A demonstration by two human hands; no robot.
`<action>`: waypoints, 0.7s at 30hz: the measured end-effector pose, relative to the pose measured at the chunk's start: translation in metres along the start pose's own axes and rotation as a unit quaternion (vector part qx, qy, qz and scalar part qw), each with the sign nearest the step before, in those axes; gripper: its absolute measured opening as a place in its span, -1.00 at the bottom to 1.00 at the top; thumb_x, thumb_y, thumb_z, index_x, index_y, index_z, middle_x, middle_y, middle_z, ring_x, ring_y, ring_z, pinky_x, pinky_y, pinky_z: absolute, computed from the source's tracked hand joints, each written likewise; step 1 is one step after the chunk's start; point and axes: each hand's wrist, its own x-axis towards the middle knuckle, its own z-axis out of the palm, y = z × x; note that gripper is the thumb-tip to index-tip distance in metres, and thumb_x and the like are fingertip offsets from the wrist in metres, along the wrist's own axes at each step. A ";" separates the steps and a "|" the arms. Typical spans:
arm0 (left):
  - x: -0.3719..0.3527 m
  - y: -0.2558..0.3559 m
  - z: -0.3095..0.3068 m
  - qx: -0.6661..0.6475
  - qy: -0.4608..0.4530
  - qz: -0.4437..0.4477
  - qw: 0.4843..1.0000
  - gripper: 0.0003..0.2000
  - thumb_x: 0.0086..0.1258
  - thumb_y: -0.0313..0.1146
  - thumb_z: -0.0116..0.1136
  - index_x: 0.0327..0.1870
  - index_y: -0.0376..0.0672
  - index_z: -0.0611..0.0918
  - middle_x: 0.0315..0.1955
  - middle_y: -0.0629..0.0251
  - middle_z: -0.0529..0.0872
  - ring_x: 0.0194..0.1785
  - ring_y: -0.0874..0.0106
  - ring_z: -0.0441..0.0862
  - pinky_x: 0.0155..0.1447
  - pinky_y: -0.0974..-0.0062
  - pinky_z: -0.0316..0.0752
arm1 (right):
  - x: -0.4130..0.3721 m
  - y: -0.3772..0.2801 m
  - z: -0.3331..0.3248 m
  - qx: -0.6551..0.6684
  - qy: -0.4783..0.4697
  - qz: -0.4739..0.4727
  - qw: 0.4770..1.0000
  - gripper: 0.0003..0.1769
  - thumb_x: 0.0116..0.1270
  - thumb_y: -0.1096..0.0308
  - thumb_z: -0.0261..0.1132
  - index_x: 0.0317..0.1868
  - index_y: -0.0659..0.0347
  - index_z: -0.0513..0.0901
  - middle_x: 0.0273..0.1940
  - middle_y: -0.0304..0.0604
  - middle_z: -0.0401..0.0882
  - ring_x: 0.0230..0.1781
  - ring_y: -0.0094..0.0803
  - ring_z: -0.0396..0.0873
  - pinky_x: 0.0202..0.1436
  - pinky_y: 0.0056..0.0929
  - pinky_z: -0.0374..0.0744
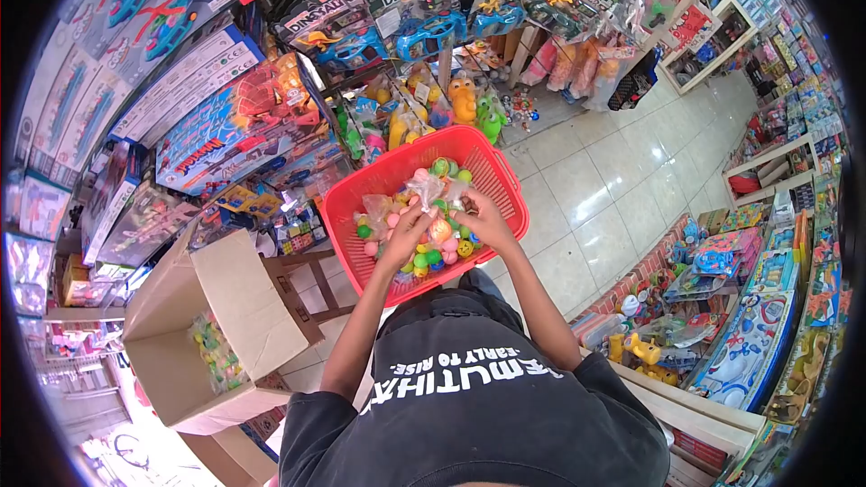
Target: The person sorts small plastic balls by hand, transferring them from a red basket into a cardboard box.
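A red plastic basket [338, 207] lies before my body, holding many small colourful balls [421, 261] in pink, green, yellow and blue. Over it, a clear plastic bag [428, 188] stands up between my hands, with pinkish and orange items showing at its lower part. My left hand [406, 233] is closed with its fingertips on the bag's left side. On the other side, my right hand [485, 221] pinches the bag with bent fingers. Another clear bag [377, 207] rests among the balls at the basket's left.
An open cardboard box [244, 293] with bagged colourful items [216, 352] stands at left. Boxed toys [239, 126] are stacked behind it. Hanging toy packs [415, 13] and bagged animal figures [462, 101] line the far side. Tiled floor [595, 198] and toy shelves [749, 307] lie to the right.
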 end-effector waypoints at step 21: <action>-0.149 0.014 0.078 -0.019 0.253 0.074 0.965 -0.78 0.35 -0.34 -0.01 -0.21 -0.34 0.56 -0.12 0.30 0.40 0.02 0.49 0.34 0.09 0.56 0.23 | -0.079 -0.054 0.025 0.114 -0.282 0.084 0.949 -0.44 0.14 0.38 0.27 0.19 0.19 0.37 0.03 -0.25 0.43 -0.01 -0.56 0.39 0.01 -0.52 0.40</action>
